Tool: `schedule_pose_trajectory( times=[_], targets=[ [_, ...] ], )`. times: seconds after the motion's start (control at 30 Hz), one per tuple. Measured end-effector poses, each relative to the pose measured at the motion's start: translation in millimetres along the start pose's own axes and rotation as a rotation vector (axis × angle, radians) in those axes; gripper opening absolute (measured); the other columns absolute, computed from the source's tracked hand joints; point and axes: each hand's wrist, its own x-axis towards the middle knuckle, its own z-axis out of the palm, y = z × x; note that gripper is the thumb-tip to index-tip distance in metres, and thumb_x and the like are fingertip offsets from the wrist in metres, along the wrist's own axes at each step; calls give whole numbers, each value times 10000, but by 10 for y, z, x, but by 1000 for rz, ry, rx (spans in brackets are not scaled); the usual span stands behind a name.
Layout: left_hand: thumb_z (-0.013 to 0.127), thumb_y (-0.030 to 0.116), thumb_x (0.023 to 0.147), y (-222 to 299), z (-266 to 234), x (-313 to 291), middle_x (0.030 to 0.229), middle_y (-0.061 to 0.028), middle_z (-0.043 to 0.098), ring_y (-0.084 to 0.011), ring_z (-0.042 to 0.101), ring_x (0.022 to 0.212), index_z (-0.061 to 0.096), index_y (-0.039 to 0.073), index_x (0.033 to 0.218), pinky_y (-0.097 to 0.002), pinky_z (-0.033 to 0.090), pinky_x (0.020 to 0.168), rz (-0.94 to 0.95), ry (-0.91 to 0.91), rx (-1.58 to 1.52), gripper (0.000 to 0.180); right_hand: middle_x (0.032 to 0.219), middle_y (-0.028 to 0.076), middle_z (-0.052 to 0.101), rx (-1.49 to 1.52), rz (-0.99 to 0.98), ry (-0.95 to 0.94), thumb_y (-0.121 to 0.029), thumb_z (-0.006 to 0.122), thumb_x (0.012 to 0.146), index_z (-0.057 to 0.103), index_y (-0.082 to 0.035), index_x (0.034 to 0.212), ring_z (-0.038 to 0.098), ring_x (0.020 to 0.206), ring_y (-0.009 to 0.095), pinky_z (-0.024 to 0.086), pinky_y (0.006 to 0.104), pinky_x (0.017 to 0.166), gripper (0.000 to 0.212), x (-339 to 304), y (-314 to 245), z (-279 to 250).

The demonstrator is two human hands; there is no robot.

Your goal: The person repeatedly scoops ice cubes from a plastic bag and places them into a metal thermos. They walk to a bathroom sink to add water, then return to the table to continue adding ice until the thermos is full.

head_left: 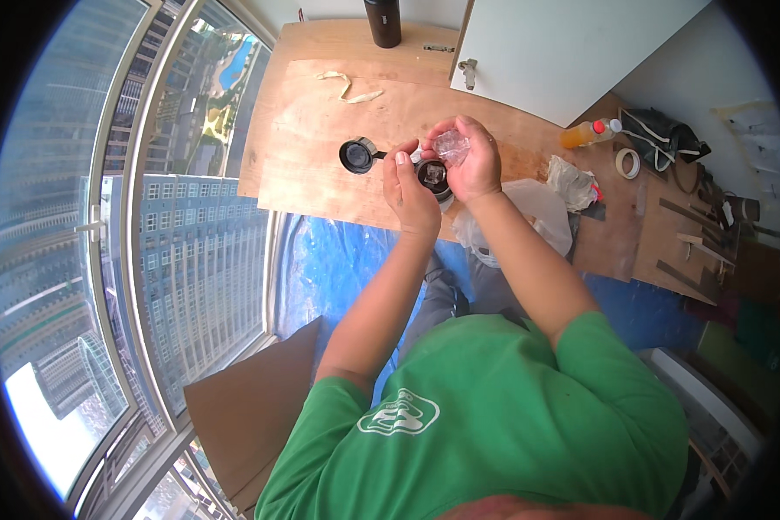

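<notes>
My right hand (478, 165) is cupped, palm up, around clear chunks of ice (451, 146). Right below it stands a dark, open-mouthed tumbler (435, 192) with more clear ice (433, 174) inside. My left hand (414, 198) is closed against the tumbler's left side, its thumb and fingers near the rim; part of its grip is hidden. A black lid with a metallic rim and a side loop (356, 156) lies on the wooden tabletop (308, 152), just left of that hand.
A crumpled translucent plastic bag (533, 217) hangs at the table's near edge. To the right are an orange drink bottle (581, 135), a tape roll (627, 163) and a dark bag (667, 139). A black flask (384, 24) stands at the back beside a white panel (563, 52). Windows (204, 251) line the left.
</notes>
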Motion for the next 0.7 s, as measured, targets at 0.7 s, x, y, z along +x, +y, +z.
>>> schedule_pose_trajectory(
  times=[0.7],
  targets=[
    [370, 253, 1104, -195, -470, -6, 1224, -157, 634, -246, 572, 1213, 591, -23, 1198, -373, 403, 1116, 64, -29, 81, 366, 840, 121, 674, -827, -579, -279, -184, 557, 1019, 670, 22, 852, 650, 806, 226, 502, 337, 731, 288, -133, 99, 74]
  ],
)
